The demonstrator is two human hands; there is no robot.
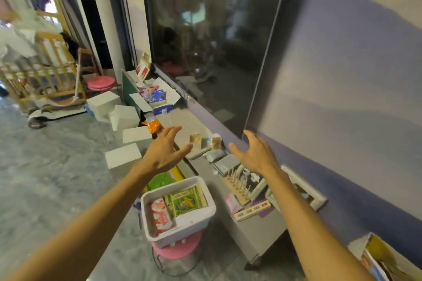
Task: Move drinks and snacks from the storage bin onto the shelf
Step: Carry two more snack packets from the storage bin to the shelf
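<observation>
Soft daylight, motion blur, wide-angle edge distortion.

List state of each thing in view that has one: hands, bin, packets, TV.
left hand: open, empty, above the shelf
right hand: open, empty
storage bin: open-topped, on pink stool, still holds packets
green packet: flat in bin
pink packet: flat in bin
orange packet: on shelf
TV: off

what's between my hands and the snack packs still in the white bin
Nothing visible. Both the left hand and right hand are open and empty above the shelf; the green pack and pink pack lie uncovered in the open-topped bin.
</observation>
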